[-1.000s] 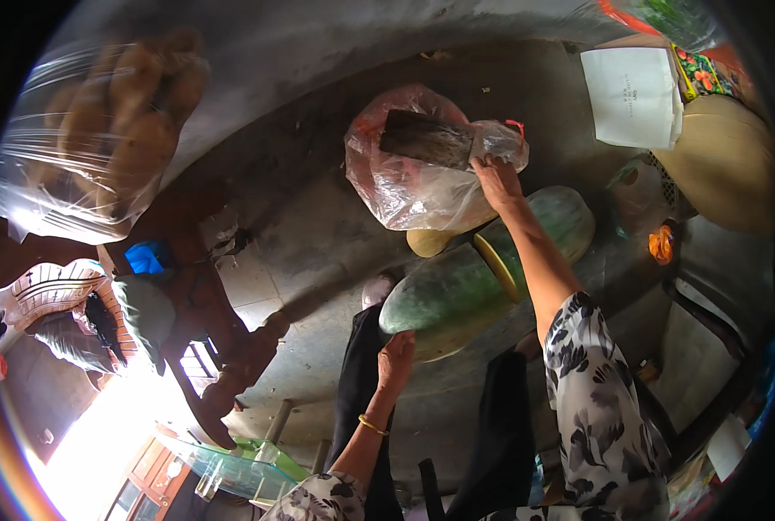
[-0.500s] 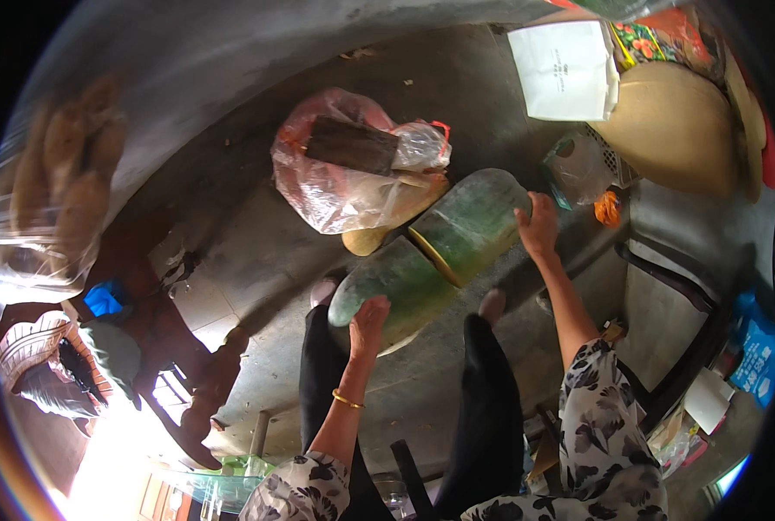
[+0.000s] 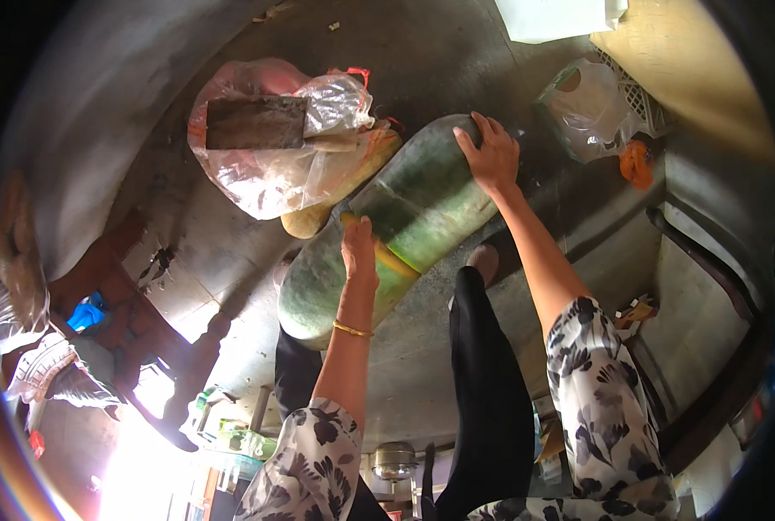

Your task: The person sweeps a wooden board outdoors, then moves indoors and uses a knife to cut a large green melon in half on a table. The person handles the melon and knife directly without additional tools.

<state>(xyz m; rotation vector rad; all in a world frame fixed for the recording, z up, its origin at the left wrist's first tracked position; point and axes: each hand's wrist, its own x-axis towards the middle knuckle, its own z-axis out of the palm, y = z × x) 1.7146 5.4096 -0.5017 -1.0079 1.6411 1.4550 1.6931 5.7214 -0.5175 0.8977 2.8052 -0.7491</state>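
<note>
A big green winter melon, cut across the middle, lies slantwise on the floor in front of my legs. Yellowish cut edge shows between its near piece (image 3: 314,291) and its far piece (image 3: 426,187). My left hand (image 3: 359,252) is closed over the near piece beside the cut, its fingertips partly hidden. On the far piece's outer end rests my right hand (image 3: 493,156), fingers spread. To the left, a cleaver (image 3: 256,123) with a wide dark blade lies on a clear and pink plastic bag (image 3: 249,182). A long tan gourd (image 3: 305,221) sticks out from under the bag.
At right, a clear plastic bag (image 3: 589,108) and an orange crumpled bag (image 3: 637,165) lie by a perforated crate (image 3: 623,82). A white paper bag (image 3: 561,17) is at the top. Dark wooden furniture (image 3: 136,321) stands left; a dark curved chair rail (image 3: 704,260) stands right.
My left hand has moved from the near piece's outer end up to the cut. The view has shifted, and the two pieces appear closer together. My right hand stays at the far end.
</note>
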